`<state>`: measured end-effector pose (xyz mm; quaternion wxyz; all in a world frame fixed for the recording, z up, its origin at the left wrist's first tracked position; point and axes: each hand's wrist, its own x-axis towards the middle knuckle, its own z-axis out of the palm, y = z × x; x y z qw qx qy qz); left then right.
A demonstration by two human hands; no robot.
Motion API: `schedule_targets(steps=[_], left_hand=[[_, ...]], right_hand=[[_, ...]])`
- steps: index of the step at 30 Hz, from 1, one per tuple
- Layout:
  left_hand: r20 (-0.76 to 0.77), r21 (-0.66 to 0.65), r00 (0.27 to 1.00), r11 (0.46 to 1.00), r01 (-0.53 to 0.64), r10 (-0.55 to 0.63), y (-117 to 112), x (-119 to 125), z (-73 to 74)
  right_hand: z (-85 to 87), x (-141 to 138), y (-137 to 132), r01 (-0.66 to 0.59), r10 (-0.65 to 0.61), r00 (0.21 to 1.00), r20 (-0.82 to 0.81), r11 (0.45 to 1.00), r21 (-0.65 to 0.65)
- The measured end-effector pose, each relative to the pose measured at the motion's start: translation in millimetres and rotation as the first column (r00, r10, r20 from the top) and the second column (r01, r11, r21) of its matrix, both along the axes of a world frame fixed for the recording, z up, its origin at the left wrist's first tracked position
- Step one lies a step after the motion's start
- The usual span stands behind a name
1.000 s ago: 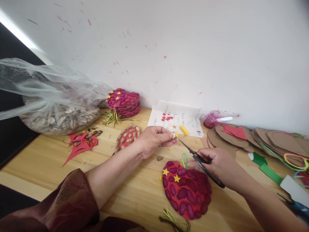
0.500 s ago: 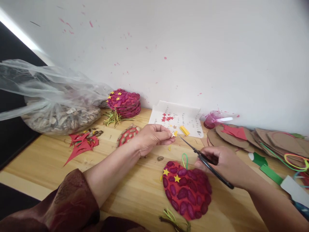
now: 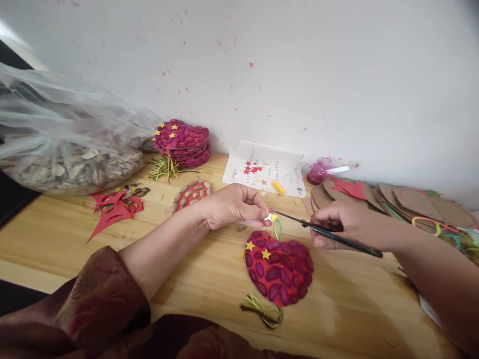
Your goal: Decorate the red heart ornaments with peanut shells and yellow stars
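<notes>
My left hand [image 3: 234,206] pinches a tiny yellow and white star sticker [image 3: 270,217] between thumb and fingers. My right hand [image 3: 350,226] is closed round black scissors [image 3: 329,231], whose tip touches that sticker. Just below lies a red heart-shaped craft [image 3: 279,267] covered in purple shells, with two yellow stars and a green loop at its top. All of it is over the wooden table [image 3: 194,279].
A clear plastic bag of shells [image 3: 63,144] fills the back left. A stack of finished hearts [image 3: 182,142], a half-covered heart [image 3: 191,193], red paper scraps [image 3: 112,207], a sticker sheet [image 3: 264,169], cardboard cut-outs [image 3: 404,199] and a bundle of cords [image 3: 262,311] lie around.
Both hands have come lower and nearer the heart craft; the sticker and scissor tip now sit just above its green loop. The view has shifted slightly down and right.
</notes>
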<state>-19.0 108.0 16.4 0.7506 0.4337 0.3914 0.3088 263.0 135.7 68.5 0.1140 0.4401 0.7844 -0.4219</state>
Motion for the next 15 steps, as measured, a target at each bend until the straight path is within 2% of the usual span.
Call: schedule_targets(steps=[7,12,15], left_hand=[[-0.034,0.03,0.999,0.999,0.01,-0.009,-2,4,3.9],[-0.033,0.05,0.999,0.999,0.02,-0.019,-2,2,6.5],[-0.033,0.056,0.998,0.997,0.051,-0.049,-1,0,6.0]], right_hand=[[27.6,-16,13,-0.086,0.081,0.991,0.104,0.995,0.049],[38.7,-20,24,-0.141,0.139,0.976,0.165,0.99,0.001],[40.5,-18,27,-0.134,0.131,0.977,0.167,0.991,0.007]])
